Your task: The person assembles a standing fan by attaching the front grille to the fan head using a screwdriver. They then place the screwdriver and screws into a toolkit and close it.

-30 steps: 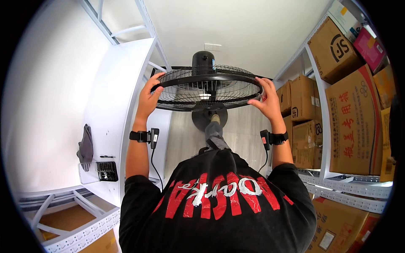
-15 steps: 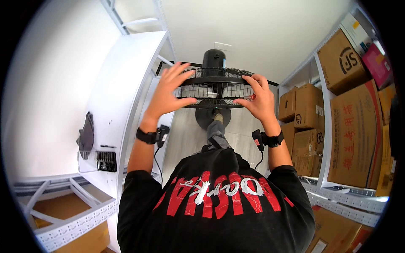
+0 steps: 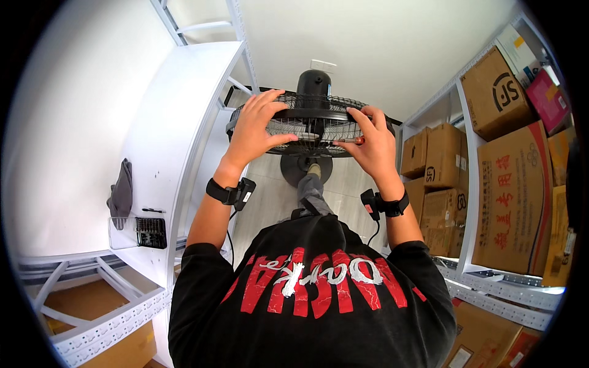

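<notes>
A person is working on a black pedestal fan [image 3: 310,119] standing on the tiled floor [image 3: 270,190] between two shelving racks. The left hand [image 3: 254,132] is lying on the wire guard [image 3: 319,126], fingers spread wide, steadying its rim. The right hand [image 3: 374,144] is pinching a small reddish tool [image 3: 351,141] against the guard's edge, fingers curled narrow around it. The guard is sitting in place on the fan head; the fastening at its rim seems to be underway, not finished.
</notes>
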Demonstrator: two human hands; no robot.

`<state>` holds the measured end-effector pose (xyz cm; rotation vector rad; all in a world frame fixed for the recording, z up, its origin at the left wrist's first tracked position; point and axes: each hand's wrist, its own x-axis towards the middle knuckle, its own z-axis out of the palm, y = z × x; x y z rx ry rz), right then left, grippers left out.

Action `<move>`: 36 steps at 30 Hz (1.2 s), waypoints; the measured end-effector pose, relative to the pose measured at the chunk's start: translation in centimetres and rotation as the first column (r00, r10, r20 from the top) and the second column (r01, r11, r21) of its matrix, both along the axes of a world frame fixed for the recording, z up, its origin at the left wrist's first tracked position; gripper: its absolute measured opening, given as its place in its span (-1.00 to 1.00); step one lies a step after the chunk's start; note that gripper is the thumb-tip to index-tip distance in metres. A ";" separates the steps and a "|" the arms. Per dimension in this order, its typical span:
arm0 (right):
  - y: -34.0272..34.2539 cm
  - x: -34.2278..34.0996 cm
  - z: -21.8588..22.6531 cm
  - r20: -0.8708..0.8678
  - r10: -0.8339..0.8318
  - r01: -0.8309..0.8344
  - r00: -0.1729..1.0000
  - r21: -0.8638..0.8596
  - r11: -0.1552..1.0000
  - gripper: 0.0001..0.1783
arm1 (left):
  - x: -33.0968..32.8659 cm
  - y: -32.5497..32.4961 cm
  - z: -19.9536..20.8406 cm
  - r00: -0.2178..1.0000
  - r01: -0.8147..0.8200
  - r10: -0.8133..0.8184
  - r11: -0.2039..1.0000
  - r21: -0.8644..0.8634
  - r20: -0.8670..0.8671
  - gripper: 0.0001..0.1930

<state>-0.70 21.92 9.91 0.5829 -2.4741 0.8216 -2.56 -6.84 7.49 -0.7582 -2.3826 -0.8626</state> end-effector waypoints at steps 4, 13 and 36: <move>-0.1 0.1 0.3 0.078 0.078 -0.078 0.994 -0.011 0.997 -0.19 | 1.1 2.0 2.2 0.998 -0.054 0.051 0.991 -0.125 -0.028 -0.15; 5.1 -0.1 -3.2 0.088 -0.119 0.130 0.989 -0.125 0.984 -0.07 | -0.5 -1.8 0.1 0.993 -0.026 0.014 0.995 0.100 0.116 -0.16; -0.7 -0.4 -0.6 -0.094 -0.035 0.036 0.995 0.010 0.999 -0.24 | 0.5 -0.4 -0.5 0.997 0.001 -0.001 1.000 -0.001 -0.078 -0.22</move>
